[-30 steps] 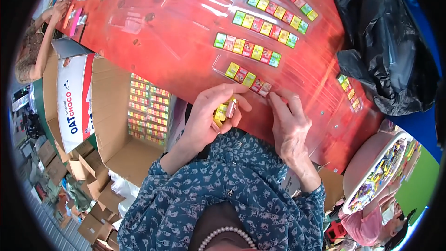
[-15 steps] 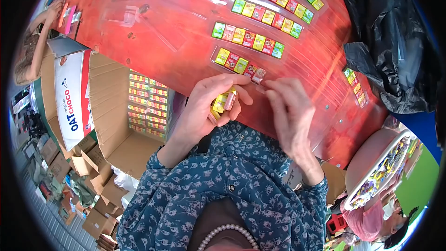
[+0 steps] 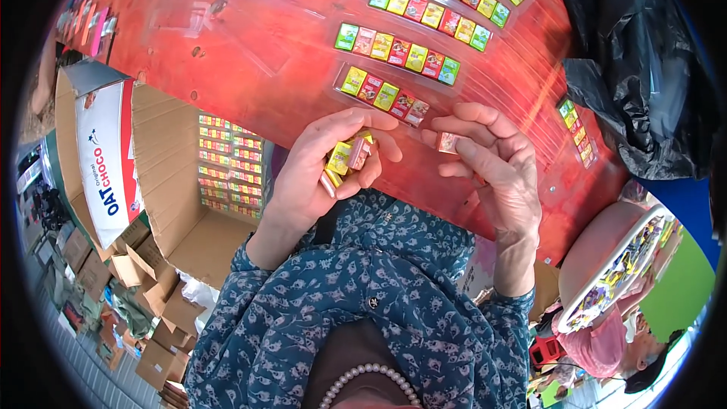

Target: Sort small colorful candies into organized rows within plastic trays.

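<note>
My left hand [image 3: 297, 178] is curled round several small square packs, yellow and red, with yellow ones [image 3: 340, 157] showing between the fingers. Between the thumb and fingertips of my right hand [image 3: 509, 163] is a single small red-and-white pack [image 3: 447, 142], held just above the table. Directly ahead of both hands lies a clear plastic tray [image 3: 342, 89] with a row of several yellow and red packs in it. Its right end is close to my right fingertips. Beyond it are more clear trays with rows of green, yellow and red packs [image 3: 416, 56].
The red table [image 3: 250, 45] carries a black plastic bag [image 3: 628, 68] at right, partly over another row of packs [image 3: 578, 135]. A cardboard box [image 3: 163, 167] at left holds filled trays [image 3: 231, 163]. A pale tub [image 3: 606, 257] of wrapped pieces stands at lower right, near another person [image 3: 602, 344].
My right hand has drawn back from the near tray's end and turned, so the pack in its fingers now shows. My left hand has shifted slightly left, still holding its packs.
</note>
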Demonstrator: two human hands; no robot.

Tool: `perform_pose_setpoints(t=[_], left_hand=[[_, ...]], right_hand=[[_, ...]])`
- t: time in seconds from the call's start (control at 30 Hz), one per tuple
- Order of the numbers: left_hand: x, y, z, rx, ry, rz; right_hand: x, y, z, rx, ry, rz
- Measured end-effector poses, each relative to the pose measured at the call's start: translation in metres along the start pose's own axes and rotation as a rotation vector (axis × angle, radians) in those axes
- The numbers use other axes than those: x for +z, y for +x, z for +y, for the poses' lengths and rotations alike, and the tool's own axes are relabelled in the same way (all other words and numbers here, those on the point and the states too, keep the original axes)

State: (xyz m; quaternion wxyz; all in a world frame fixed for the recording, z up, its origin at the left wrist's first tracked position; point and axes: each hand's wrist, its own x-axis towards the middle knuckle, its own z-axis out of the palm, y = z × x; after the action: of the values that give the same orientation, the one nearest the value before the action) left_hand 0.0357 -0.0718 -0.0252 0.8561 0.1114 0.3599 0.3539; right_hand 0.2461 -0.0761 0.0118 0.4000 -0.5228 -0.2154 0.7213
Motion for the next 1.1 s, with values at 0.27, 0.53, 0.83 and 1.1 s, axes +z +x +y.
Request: perform_pose_setpoints(t=[0.27,0.53,0.83,1.1], left_hand=[[0.018,-0.003,0.012,-0.078,-0.222,0.128],[0.006,0.0,0.011,-0.051,-0.367,-0.017],[-0.001,0.0,0.004,-0.018,-0.593,-0.174],[0.009,-0.01,0.002,-0.067,-0.403,0.116]], right_hand=[[-0.006,0.003,0.001,-0.071,0.02,-0.057],[0.006,0.012,-0.004,-0.045,0.11,-0.241],[0.053,0.002,0.008,-0.518,-0.873,-0.166],[0.041,0.001,0.03,-0.919,-1.31,-0.227]])
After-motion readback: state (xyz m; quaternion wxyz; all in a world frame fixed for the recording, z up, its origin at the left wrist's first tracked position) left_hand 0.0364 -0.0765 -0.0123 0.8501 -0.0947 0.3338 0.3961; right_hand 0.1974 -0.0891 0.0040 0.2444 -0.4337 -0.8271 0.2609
